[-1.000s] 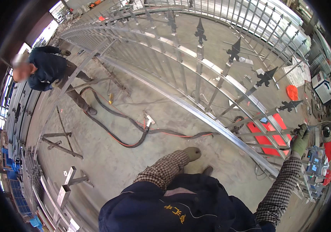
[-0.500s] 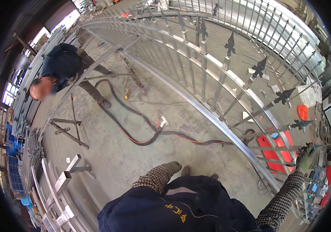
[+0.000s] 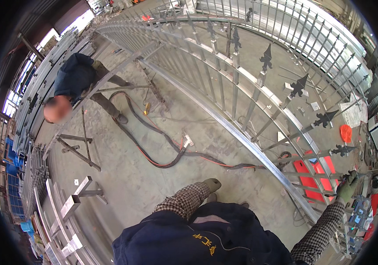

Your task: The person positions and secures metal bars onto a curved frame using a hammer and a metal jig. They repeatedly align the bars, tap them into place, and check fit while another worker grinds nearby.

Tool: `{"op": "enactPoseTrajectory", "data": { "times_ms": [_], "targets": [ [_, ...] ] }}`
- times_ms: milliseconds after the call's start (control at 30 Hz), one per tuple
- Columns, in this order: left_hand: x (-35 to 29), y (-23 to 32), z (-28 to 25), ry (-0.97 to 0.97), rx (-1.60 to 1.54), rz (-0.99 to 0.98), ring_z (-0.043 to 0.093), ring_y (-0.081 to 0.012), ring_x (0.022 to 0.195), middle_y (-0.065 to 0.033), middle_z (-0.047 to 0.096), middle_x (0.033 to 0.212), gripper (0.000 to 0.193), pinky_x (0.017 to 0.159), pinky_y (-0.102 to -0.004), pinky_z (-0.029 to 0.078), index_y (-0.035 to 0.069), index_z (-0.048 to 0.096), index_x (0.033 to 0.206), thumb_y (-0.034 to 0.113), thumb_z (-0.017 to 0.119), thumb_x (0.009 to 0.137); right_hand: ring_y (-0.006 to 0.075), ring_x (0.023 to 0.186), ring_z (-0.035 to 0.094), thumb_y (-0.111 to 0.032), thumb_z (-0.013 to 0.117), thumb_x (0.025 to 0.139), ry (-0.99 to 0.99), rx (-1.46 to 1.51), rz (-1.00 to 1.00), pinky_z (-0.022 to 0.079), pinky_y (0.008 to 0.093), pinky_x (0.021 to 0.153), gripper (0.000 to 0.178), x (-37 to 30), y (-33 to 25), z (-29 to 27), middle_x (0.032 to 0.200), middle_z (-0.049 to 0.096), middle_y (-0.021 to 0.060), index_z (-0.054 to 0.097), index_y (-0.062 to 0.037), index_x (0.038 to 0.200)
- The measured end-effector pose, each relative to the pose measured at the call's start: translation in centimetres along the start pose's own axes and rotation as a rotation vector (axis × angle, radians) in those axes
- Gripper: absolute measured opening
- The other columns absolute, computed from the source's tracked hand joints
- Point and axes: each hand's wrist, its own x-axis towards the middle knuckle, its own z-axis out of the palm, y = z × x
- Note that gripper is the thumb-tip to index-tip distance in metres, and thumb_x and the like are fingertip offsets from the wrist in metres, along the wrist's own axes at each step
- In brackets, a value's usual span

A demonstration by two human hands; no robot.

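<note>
My right hand (image 3: 347,187), in a green work glove with dark fingertips, is closed around the end of a picket (image 3: 316,176) on the near end of a long metal fence panel (image 3: 242,70). A thin dark curved piece shows beside that hand; I cannot make out what it is. Black spear-shaped finials (image 3: 298,85) top the neighbouring pickets. Gloved too, my left hand (image 3: 212,183) hangs in front of my body above the floor, its fingers curled in and nothing visible in them.
Ahead on the left a person (image 3: 75,77) bends over a metal trestle frame (image 3: 76,106). A dark hose (image 3: 164,165) with an orange line loops across the floor. Square steel tubes (image 3: 70,205) lie at lower left. Red panels (image 3: 310,181) and an orange item (image 3: 345,133) are at right.
My left hand has shifted a little to the right and up. My right hand stays at the picket, slightly lower. The person at left has bent further down.
</note>
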Motion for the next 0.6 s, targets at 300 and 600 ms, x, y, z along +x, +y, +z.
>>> {"op": "enactPoseTrajectory", "data": {
  "times_ms": [300,600],
  "targets": [
    [2.7,3.4,-1.0,-0.004,-0.063,0.020,0.071,-0.0242,0.102,-0.0164,0.076,0.107,0.052,0.092,-0.0395,0.054,0.004,0.072,0.122,0.046,0.060,0.094,0.0254,0.112,0.062,-0.056,0.050,0.105,0.093,-0.303,-0.031,0.044,0.0374,0.101,0.063,-0.3,-0.1,-0.4,0.127,0.067,0.0141,0.055,-0.0051,0.142],
    [3.8,17.5,-11.8,0.356,-0.329,0.438,0.069,-0.0208,0.102,-0.0148,0.073,0.111,0.051,0.094,-0.0350,0.053,-0.002,0.064,0.132,0.038,0.063,0.100,0.0230,0.112,0.062,-0.037,0.051,0.107,0.071,-0.254,-0.094,0.045,0.0344,0.101,0.052,0.9,2.9,-1.1,0.130,0.064,0.0146,0.051,-0.0023,0.147]
  ]
}}
